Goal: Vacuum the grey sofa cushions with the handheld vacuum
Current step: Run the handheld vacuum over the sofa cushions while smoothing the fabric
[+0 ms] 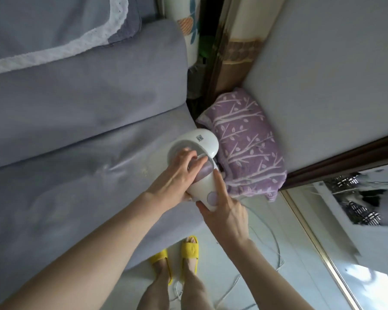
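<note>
The white handheld vacuum point(199, 144), with lilac parts and a round lilac button, hovers over the right end of the grey sofa seat cushion point(76, 175). My left hand point(177, 175) wraps around its body from the left, fingers on the grey ring and lilac section. My right hand point(224, 204) holds the handle end from below, thumb beside the lilac button. The grey back cushion point(87, 90) rises behind the seat.
A purple towel with a white branch pattern point(244, 144) lies right of the sofa. A white power cord point(276, 247) trails over the pale floor. My feet in yellow slippers point(188, 247) stand by the sofa front. A lace-edged cover point(54, 30) drapes the sofa top.
</note>
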